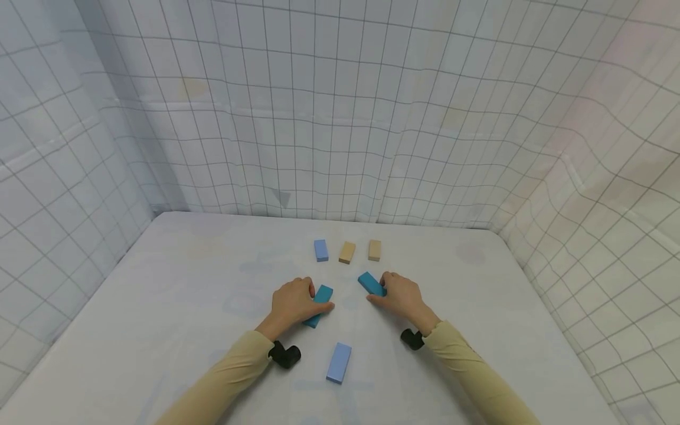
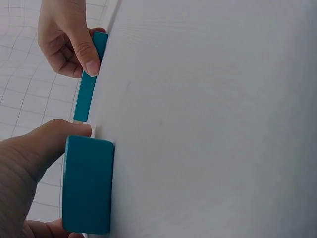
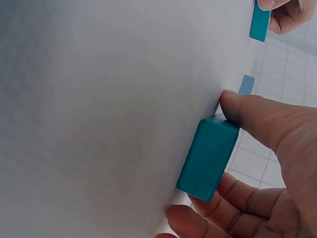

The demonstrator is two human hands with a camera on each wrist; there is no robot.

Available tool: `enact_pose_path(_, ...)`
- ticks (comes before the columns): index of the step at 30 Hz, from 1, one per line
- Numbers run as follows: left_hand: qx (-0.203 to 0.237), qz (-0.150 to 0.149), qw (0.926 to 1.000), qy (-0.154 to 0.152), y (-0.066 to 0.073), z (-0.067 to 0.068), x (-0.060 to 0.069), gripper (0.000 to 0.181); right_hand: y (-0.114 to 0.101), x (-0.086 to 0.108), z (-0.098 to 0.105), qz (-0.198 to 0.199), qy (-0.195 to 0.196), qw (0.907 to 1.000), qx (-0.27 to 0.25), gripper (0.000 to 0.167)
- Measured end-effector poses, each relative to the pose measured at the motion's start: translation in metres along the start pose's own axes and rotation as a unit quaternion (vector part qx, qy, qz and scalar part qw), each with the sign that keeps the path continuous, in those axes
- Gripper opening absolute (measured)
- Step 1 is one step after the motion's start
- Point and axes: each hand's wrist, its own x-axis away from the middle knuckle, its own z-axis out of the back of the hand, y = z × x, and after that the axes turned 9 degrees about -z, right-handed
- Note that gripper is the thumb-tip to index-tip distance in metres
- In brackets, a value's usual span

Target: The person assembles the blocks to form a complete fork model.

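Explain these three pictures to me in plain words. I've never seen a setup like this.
There is no machine here: a person works with a bare left hand and right hand, in pale yellow sleeves. The widest picture comes from a camera on the head, looking forward and down. The other two come from cameras on the wrists, each looking at that hand's work up close; the small black devices at the wrists appear to be those cameras.

On the white table, beyond the hands, lie a blue block, a tan block and a second tan block. Another blue block lies nearer the person. The left hand holds one teal block; the right hand holds another teal block.
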Motion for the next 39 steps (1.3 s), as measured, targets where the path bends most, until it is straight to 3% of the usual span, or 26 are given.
enact_pose_path(10,0.017,0.006,0.9998,0.009,-0.003,-0.005,0.004,0.048,0.003,0.003,-0.005,0.006,0.005,1.0000,0.005,0.039)
enact_pose_path(19,0.060,-0.002,0.9977,0.032,-0.004,0.000,0.006,0.043,0.004,0.005,-0.003,0.018,0.015,0.9997,-0.001,0.037)
enact_pose_path(29,0.078,0.006,0.9958,0.048,-0.006,0.000,0.007,0.043,0.005,0.007,-0.004,0.020,0.021,0.9995,-0.014,0.037)
enact_pose_path(39,0.119,-0.009,0.9906,0.067,0.005,0.006,0.009,0.042,0.000,0.012,0.002,0.035,0.056,0.9972,-0.035,0.036)
